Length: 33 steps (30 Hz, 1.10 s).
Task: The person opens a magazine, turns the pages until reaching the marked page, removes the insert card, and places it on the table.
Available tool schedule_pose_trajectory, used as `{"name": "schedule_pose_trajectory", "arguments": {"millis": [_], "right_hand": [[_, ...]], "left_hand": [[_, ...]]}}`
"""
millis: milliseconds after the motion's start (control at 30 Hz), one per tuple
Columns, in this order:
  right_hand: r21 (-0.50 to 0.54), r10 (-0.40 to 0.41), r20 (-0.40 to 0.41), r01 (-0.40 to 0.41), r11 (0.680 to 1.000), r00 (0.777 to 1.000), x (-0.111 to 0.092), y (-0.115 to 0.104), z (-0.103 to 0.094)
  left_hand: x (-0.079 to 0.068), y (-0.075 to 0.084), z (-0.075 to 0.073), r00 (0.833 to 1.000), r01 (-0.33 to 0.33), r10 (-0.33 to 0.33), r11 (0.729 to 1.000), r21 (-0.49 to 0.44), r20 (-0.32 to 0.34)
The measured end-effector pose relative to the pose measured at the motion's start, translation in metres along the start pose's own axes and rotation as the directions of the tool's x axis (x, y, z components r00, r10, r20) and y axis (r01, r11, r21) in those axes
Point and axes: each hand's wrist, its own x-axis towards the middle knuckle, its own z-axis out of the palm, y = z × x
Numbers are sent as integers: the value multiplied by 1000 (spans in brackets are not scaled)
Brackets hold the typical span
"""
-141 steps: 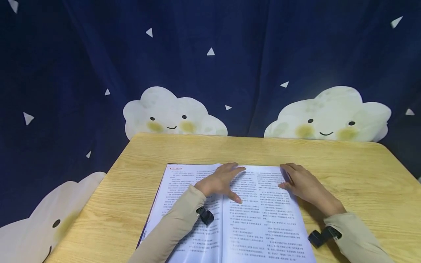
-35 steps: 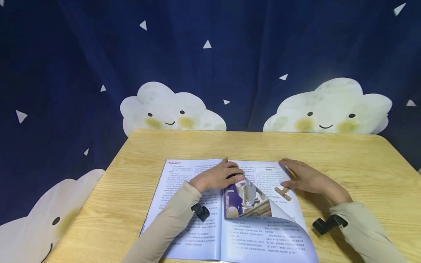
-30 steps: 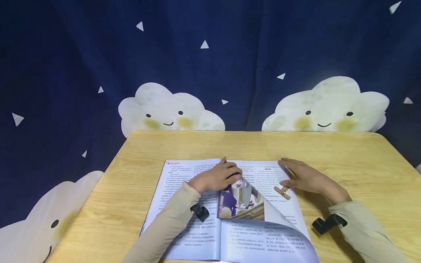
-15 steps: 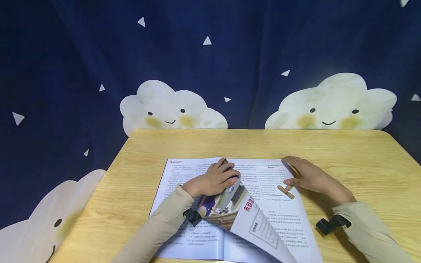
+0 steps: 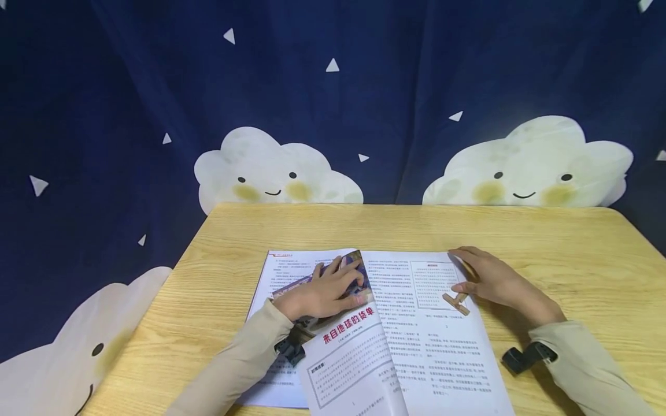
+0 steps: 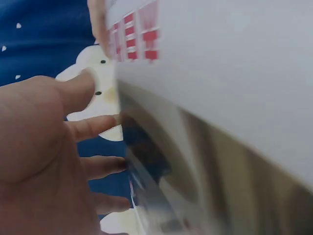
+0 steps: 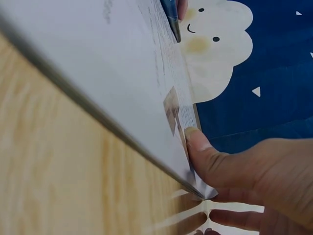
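An open magazine (image 5: pixel 452 358) lies flat on the tabletop (image 5: pixel 572 248), squarely in front of the person, where both forearms can reach its far edge. One leaf (image 5: pixel 343 370) is folded over from the right side, its red heading and boxed text slanting across the left page (image 5: pixel 278 375). The left hand (image 5: pixel 319 294) lies over the leaf's upper part, its grip spread loosely and curled round nothing; in the left wrist view the fingers (image 6: pixel 93 126) reach out fairly straight against the paper — probably so that a flat touch carries the leaf without creasing it. The right hand (image 5: pixel 502 286) straddles the far right corner with a relaxed, parted grip: its thumb (image 7: pixel 210 159) rests on the page beside a printed wooden tool (image 5: pixel 455 304), and its other fingers lie beyond the edge. Whether any fingertip tucks beneath the corner cannot be told. That placing seems meant to steady the magazine — a light anchor at the corner, opposite the folded leaf, leaving most of the print uncovered.
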Motion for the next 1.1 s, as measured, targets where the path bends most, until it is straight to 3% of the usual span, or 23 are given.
{"name": "schedule_pose_trajectory", "arguments": {"millis": [233,600,1100], "right_hand": [[-21,0,-4,0,1000,1000,0,0,3],[-28,-19,-20,19,999,1000,0,0,1],[-73,29,-14,-30,997,999,7,-4,5]], "left_hand": [[-6,4,2,1000,13,-15,997,77,25],[-10,-6,4,998,45,-46,998,34,49],[4,-4,4,992,100,-102,995,26,68]]}}
